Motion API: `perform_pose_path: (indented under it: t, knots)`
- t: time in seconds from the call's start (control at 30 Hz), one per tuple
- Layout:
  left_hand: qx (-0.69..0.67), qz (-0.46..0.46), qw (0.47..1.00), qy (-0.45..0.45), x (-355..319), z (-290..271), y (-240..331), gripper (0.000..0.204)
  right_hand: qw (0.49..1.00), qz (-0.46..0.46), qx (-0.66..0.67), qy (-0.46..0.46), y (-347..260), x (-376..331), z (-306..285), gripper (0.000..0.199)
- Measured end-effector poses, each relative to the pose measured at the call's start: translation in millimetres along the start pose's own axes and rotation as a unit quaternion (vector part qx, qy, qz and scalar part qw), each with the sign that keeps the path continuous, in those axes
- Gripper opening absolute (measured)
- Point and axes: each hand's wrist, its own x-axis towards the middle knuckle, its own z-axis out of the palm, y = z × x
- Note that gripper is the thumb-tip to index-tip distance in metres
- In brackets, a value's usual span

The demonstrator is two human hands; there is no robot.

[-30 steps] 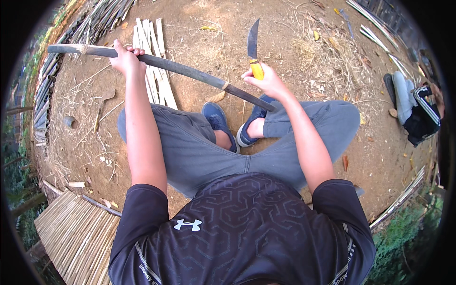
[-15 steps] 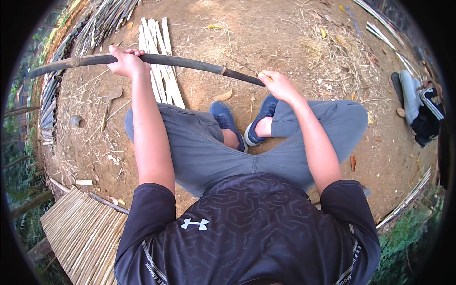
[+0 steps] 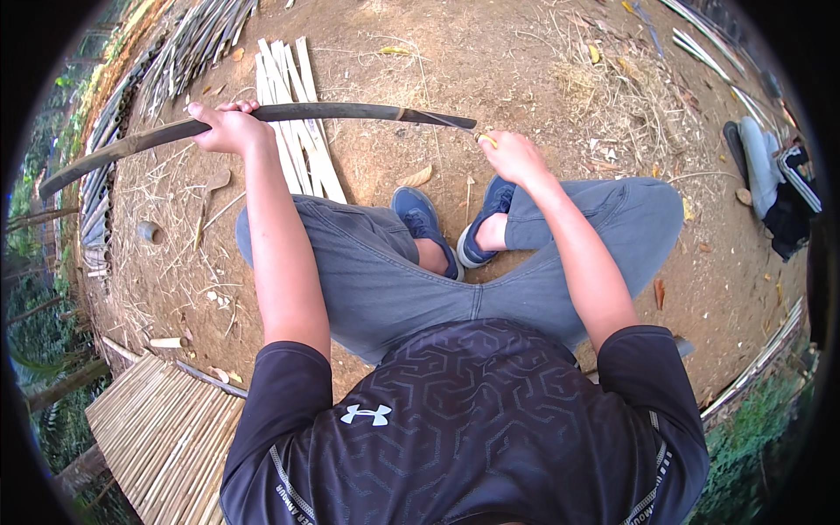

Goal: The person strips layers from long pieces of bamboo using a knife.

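A long, dark bamboo strip (image 3: 341,111) with pale node rings stretches across in front of me, its left end lower than its right. My left hand (image 3: 231,129) is closed around it left of its middle. In my right hand (image 3: 514,157) is a slim knife (image 3: 486,138) with a yellowish handle. Its narrow blade points left and lies at the strip near the right-hand node; whether it cuts in cannot be made out. My right fingers are wrapped on the handle, just beyond the strip's right end.
Pale split bamboo slats (image 3: 297,131) lie on the dirt ahead, behind my left hand. Darker sticks (image 3: 197,48) are piled at the far left. A slatted bamboo panel (image 3: 166,437) is at the lower left. Dry shavings (image 3: 604,96) litter the far right, and another person (image 3: 779,188) is at the right edge.
The strip has tilted: its left end dropped and its right end rose, shifting slightly left. The knife blade, earlier beyond the strip and pointing up-left, now lies at it near the right-hand node.
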Motion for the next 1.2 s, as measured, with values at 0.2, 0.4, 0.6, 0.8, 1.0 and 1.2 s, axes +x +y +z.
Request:
perform_pose_path:
  t: [0.2,0.4,0.6,0.8,1.0,1.2]
  knots:
    - [-0.003,-0.006,1.000,0.002,3.8,-1.6,0.5,0.035,1.000,-0.004,0.001,-0.003,2.9,3.3,5.6,0.041]
    - [-0.003,0.003,1.000,-0.001,-2.0,2.2,2.3,0.035,1.000,0.010,-0.011,-0.003,10.3,8.6,12.1,0.040]
    - [-0.016,-0.013,0.999,0.025,-2.1,2.5,3.4,0.032,1.000,-0.004,0.017,-0.014,9.1,6.3,12.8,0.041]
    - [0.006,0.008,1.000,-0.003,-2.2,-0.2,4.4,0.033,0.998,0.009,0.049,0.026,10.1,6.2,11.8,0.042]
    - [0.005,0.014,1.000,-0.009,-4.6,0.7,4.2,0.034,1.000,0.010,0.026,0.009,10.8,8.2,11.9,0.043]
    - [-0.001,-0.003,1.000,-0.002,-2.5,1.2,2.7,0.035,0.999,0.001,0.031,0.018,11.3,11.2,20.6,0.043]
